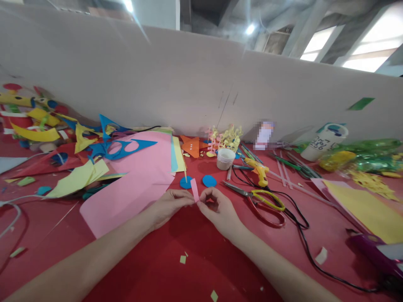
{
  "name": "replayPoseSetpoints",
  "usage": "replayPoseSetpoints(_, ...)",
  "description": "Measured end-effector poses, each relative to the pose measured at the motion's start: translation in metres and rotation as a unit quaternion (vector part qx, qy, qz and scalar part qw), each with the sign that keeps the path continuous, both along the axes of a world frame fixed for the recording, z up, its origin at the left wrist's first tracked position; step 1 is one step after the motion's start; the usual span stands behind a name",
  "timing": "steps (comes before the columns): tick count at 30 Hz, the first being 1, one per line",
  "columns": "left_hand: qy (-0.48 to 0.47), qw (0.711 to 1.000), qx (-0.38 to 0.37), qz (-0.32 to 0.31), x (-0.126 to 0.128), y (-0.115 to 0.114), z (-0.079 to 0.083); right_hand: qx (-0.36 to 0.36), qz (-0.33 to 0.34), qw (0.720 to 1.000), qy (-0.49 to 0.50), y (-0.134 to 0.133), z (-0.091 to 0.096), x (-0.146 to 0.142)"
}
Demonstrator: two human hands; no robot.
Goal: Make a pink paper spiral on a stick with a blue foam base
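Note:
Between my two hands a narrow pink paper strip point(194, 189) stands up, pinched near its lower end. The fingertips of my left hand point(173, 204) are closed on it from the left. My right hand point(218, 208) grips it from the other side, thumb and forefinger together. Just beyond my fingers lie two blue paper discs, one left disc point(185, 182) with a thin pale stick rising from it and one right disc point(209, 181). A small white cup point(225, 159) stands behind them. Scissors point(256, 200) with red and yellow handles lie to the right of my right hand.
Pink sheets point(126, 199) and cut blue paper point(132, 150) spread on the left. A yellow glue gun point(258, 171) lies behind the scissors, its black cord running right. Yellow sheets point(365, 209) and a purple tool point(374, 256) occupy the right. A white partition point(176, 84) bounds the table.

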State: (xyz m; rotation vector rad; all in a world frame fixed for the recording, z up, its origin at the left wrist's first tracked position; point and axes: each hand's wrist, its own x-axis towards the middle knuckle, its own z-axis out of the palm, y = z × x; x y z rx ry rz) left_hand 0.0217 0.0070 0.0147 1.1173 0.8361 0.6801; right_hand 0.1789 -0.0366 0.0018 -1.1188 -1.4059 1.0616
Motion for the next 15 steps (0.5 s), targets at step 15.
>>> replayPoseSetpoints(15,0.06,0.995,0.08,0.001,-0.002,0.002,-0.013,-0.046,0.045,0.994,0.087,0.008,-0.005,0.007)
